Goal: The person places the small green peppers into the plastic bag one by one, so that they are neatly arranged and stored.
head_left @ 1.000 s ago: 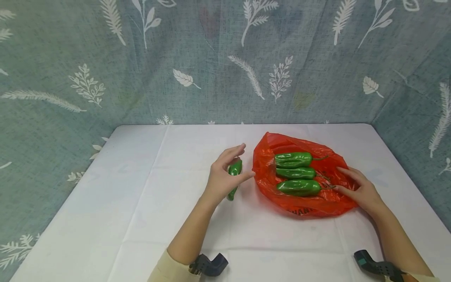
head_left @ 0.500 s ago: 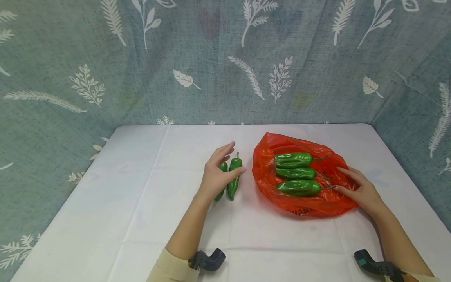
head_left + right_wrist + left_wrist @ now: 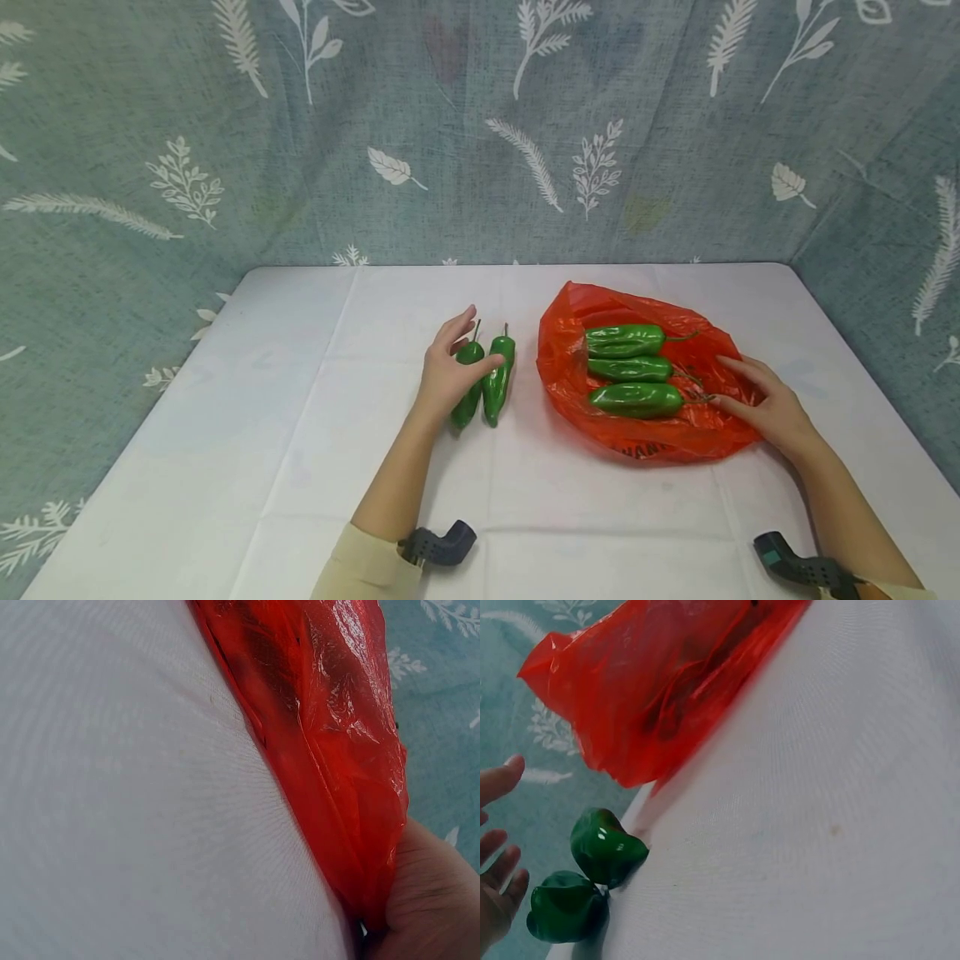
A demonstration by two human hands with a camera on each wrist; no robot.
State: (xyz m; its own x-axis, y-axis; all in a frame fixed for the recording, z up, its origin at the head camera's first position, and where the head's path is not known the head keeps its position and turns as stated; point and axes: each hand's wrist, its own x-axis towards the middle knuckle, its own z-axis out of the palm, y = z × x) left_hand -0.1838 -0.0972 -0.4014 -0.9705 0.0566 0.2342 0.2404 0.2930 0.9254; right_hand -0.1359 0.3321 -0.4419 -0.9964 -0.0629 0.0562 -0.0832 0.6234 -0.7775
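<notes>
Sleeve [image 3: 371, 567] of cream colour at the nearest edge, left side, with a dark wrist device [image 3: 446, 546] just beyond. At the right, a similar dark strap camera [image 3: 795, 565]. Under everything, a white tablecloth [image 3: 570, 517] with visible fold lines.

A little farther, at the right rim of an opened red bag [image 3: 592, 429], the right hand [image 3: 772, 408]: thumb and fingers apart, resting on the plastic, thumb tip just beside the nearest stem.

At about the same depth, the left hand [image 3: 442, 375], also with thumb and fingers apart, clamped on nothing. Within the span of this grip, the left pepper [image 3: 467, 407], green and glossy, lying on the cloth, partly covered by the thumb in the head view; contact with the fingers not possible to tell. Long axis from near to far, leaning slightly rightward at the far end; stem pointing away, tip pointing back.

Just to the right, the second pepper [image 3: 497, 396], nearly parallel, stem also away, left edge overlapped by the thumb tip in the head view. Inside the bag, three green peppers [image 3: 630, 369], long axes crosswise, stems pointing right.

Farthest, a grey-green curtain [image 3: 450, 125] with white printed leaves.
</notes>
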